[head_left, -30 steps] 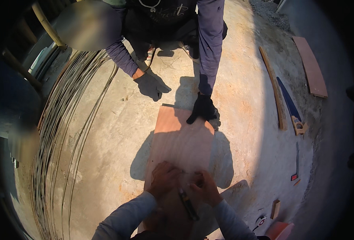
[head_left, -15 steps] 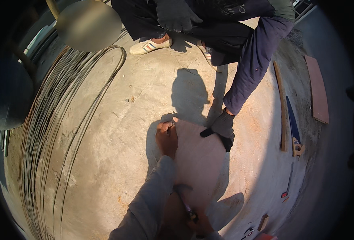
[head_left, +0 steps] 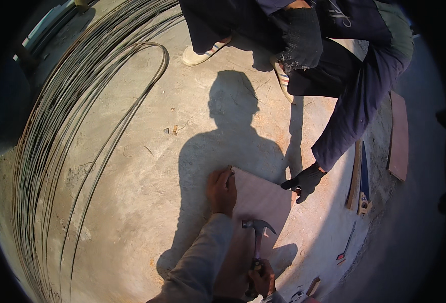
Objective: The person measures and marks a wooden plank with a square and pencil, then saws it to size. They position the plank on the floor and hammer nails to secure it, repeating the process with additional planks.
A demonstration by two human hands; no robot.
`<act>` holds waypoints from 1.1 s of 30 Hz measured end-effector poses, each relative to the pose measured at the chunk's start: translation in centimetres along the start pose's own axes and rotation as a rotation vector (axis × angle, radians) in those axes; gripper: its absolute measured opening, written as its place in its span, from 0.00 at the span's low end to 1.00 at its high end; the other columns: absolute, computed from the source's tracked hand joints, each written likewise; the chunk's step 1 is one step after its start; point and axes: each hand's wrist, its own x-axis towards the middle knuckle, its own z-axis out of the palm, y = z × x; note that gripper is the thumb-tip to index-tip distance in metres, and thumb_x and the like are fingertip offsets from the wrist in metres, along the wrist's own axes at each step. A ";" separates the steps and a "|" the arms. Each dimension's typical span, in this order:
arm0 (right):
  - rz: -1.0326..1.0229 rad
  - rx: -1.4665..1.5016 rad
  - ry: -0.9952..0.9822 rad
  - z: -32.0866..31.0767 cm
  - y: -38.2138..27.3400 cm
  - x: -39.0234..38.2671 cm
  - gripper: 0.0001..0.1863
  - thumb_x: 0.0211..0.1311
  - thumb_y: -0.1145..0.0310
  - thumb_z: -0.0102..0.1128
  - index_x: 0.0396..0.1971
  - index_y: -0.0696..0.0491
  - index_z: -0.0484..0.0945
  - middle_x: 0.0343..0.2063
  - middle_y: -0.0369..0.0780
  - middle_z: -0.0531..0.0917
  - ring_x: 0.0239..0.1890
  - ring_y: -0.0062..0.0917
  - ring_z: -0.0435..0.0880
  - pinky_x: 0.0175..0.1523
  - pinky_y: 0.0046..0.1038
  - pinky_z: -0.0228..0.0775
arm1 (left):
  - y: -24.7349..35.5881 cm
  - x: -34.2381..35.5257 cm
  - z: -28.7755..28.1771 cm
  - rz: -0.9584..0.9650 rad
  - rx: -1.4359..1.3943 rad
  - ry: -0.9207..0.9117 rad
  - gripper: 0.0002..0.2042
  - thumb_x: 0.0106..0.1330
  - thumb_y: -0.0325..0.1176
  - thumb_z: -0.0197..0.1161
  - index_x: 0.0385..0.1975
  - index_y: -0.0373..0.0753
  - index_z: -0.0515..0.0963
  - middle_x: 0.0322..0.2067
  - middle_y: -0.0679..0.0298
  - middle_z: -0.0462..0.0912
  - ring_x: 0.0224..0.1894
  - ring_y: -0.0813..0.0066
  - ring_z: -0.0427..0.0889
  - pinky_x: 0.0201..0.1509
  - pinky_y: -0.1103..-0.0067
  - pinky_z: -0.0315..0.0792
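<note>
My right hand [head_left: 263, 279] is wrapped round the handle of a claw hammer [head_left: 258, 241], whose head is over a reddish-brown wooden board [head_left: 257, 201]. At the board's far left corner, my left hand [head_left: 222, 193] is closed, thumb and finger pinched together. Whatever is between those fingers is too small to make out. Across from me, a person's black-gloved hand [head_left: 306, 183] touches the board's far right corner. That person's other gloved hand [head_left: 301, 43] hangs near their knee.
A large coil of metal rods [head_left: 56, 136] lies at left. At right are a wooden strip [head_left: 354, 174], a handsaw [head_left: 365, 182], a reddish plank [head_left: 398, 136] and a thin red-ended tool [head_left: 345, 247]. A small wood block [head_left: 313, 286] lies near my right arm.
The hammer has come up from low by my body to over the board, its head now plainly seen. The other person's gloved hand has shifted at the board's corner. The view has shifted too.
</note>
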 end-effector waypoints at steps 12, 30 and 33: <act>-0.545 -0.468 0.046 0.0 -13.3 5.6 0.29 0.64 0.73 0.60 0.63 0.61 0.63 0.35 0.50 0.81 0.34 0.38 0.85 0.39 0.35 0.77 | 1.0 0.4 -0.1 0.116 0.184 -0.045 0.06 0.60 0.27 0.65 0.37 0.36 0.82 0.39 0.59 0.80 0.43 0.56 0.79 0.46 0.65 0.75; -0.544 -0.868 -0.112 -0.3 -19.3 10.1 0.36 0.65 0.79 0.57 0.72 0.58 0.54 0.38 0.50 0.82 0.38 0.38 0.86 0.43 0.34 0.77 | 1.6 0.6 -0.3 0.124 0.187 -0.051 0.08 0.58 0.25 0.62 0.36 0.33 0.83 0.41 0.54 0.81 0.46 0.54 0.80 0.52 0.66 0.74; -0.785 -0.612 0.051 -0.1 -19.2 10.1 0.36 0.61 0.76 0.58 0.70 0.60 0.57 0.36 0.55 0.81 0.36 0.49 0.83 0.43 0.39 0.76 | 1.3 0.5 -0.2 0.097 0.238 -0.060 0.08 0.58 0.25 0.62 0.36 0.33 0.83 0.41 0.55 0.82 0.46 0.55 0.80 0.52 0.66 0.75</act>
